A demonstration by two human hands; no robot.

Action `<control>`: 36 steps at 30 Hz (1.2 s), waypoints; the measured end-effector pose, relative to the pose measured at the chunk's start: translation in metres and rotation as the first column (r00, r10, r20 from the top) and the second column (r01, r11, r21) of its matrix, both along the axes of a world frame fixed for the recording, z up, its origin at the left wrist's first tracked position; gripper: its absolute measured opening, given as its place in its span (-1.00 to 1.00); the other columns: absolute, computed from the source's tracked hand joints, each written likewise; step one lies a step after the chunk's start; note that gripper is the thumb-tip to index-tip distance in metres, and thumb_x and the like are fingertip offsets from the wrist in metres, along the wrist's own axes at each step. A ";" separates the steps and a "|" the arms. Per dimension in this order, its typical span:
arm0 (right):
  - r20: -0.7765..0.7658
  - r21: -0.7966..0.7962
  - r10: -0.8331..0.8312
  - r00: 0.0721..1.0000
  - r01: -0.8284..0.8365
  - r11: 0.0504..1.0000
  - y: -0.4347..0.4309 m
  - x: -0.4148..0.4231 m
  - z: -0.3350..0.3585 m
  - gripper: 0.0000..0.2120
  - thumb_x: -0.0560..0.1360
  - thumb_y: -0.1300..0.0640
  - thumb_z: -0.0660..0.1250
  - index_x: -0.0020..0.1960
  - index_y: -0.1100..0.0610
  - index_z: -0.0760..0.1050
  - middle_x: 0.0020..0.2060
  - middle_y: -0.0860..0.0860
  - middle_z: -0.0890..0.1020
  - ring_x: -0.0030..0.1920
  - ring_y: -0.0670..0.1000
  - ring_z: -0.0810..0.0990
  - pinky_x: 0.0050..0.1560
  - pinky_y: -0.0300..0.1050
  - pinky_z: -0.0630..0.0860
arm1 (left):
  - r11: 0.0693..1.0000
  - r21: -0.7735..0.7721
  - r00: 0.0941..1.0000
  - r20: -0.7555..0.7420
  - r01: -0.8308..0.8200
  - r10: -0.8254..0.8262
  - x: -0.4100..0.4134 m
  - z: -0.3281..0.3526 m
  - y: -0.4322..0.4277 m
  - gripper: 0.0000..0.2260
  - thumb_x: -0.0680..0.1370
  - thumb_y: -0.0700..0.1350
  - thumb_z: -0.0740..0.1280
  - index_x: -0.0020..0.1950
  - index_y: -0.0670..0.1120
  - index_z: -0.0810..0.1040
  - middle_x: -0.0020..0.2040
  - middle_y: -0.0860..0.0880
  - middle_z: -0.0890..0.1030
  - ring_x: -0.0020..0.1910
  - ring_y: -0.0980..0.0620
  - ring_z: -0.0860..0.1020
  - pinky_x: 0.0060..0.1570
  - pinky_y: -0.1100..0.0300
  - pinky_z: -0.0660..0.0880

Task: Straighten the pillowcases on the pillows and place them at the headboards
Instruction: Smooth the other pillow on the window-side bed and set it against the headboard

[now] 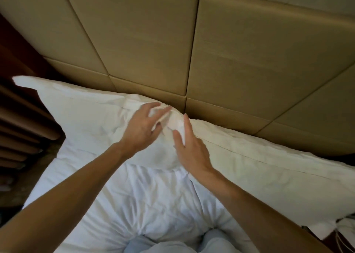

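Smoothing where both pillows meet: left hand [142,128] and right hand [189,147] fingers spread, holding nothing; left pillow [80,110] lies lengthwise along headboard [249,60].

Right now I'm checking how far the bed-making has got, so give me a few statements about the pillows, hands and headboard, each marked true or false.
1. Two white pillows, the left pillow and the right pillow, lie against the headboard. True.
2. The left hand and right hand are where the pillows meet. True.
3. The headboard is dark wood slats. False: it is tan padded panels.
4. The right hand grips a pillow corner in a fist. False: its fingers are spread open.
5. The pillows are stacked. False: they lie side by side.
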State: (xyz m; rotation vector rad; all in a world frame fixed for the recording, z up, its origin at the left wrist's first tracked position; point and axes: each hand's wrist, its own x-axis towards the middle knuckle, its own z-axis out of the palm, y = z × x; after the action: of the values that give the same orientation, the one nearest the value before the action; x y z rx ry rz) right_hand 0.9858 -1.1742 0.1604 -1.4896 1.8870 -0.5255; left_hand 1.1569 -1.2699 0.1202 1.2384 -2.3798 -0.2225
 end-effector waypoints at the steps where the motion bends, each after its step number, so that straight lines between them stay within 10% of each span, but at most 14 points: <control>1: 0.001 -0.037 0.001 1.000 -0.001 0.999 0.001 -0.012 -0.002 -0.48 0.62 -0.26 -0.07 0.55 -0.27 -0.08 0.17 0.04 0.63 0.07 0.14 0.60 0.09 0.07 0.51 | 0.987 -0.018 0.982 0.103 0.159 -0.156 -0.009 0.006 0.001 -0.51 0.56 -0.12 0.22 0.50 0.13 0.34 0.44 -0.12 0.38 0.40 -0.10 0.35 0.37 -0.01 0.33; 5: 0.058 -0.143 -0.091 0.994 0.099 0.985 -0.004 -0.056 -0.012 -0.65 0.67 -0.05 0.00 0.37 -0.11 0.41 0.03 -0.07 0.69 -0.03 -0.01 0.66 0.07 0.08 0.57 | 0.922 0.024 0.825 0.439 0.385 -0.356 -0.023 0.003 0.009 -0.53 0.58 0.00 0.10 0.51 0.19 0.28 0.54 -0.15 0.27 0.53 -0.12 0.20 0.50 -0.15 0.13; 13: 0.078 0.007 0.075 0.994 -0.076 0.997 -0.032 -0.082 -0.011 -0.76 0.59 -0.03 0.24 0.22 -0.07 0.52 0.05 -0.16 0.64 0.04 -0.13 0.61 0.05 -0.08 0.58 | 0.923 0.033 0.849 0.382 0.382 -0.365 -0.004 0.002 0.008 -0.59 0.63 0.16 0.15 0.46 0.10 0.40 0.52 -0.18 0.29 0.49 -0.13 0.27 0.44 -0.02 0.29; 20: -0.416 -0.306 0.295 0.860 -0.438 0.845 -0.086 0.009 0.013 -0.76 0.60 0.11 0.21 0.20 0.03 0.56 0.15 -0.10 0.60 0.11 -0.05 0.57 0.02 -0.08 0.57 | 0.995 -0.013 0.995 0.002 -0.104 0.104 0.056 -0.013 0.034 -0.82 0.59 0.01 0.27 0.08 0.00 0.60 0.06 0.06 0.62 0.00 0.04 0.59 -0.29 0.14 0.55; 26: -0.650 -0.053 0.376 0.661 -0.533 0.845 -0.137 0.092 0.006 -0.83 0.50 0.24 0.22 -0.01 0.06 0.54 -0.07 0.01 0.65 -0.08 0.15 0.62 -0.25 -0.09 0.42 | 0.889 0.091 0.893 0.040 -0.449 0.448 0.154 -0.026 0.015 -0.84 0.61 -0.02 0.26 0.10 0.02 0.60 0.08 0.05 0.63 0.05 0.02 0.56 -0.22 0.15 0.52; 36: -0.777 0.152 0.306 0.550 -0.307 0.940 -0.144 0.095 -0.016 -0.94 0.54 0.20 0.28 -0.06 0.06 0.48 -0.33 -0.04 0.47 -0.27 0.05 0.52 -0.27 -0.09 0.45 | 0.903 -0.017 0.893 0.144 -0.429 0.427 0.226 -0.016 -0.108 -0.69 0.58 -0.25 0.26 0.32 -0.11 0.54 0.25 -0.12 0.59 0.20 -0.16 0.53 0.03 -0.09 0.57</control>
State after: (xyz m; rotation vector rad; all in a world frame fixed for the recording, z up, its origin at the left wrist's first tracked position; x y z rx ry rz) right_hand 1.0805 -1.3180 0.1447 -2.2388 2.1365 0.4123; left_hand 1.3829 -1.3782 0.1043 1.8013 -2.1471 -0.0102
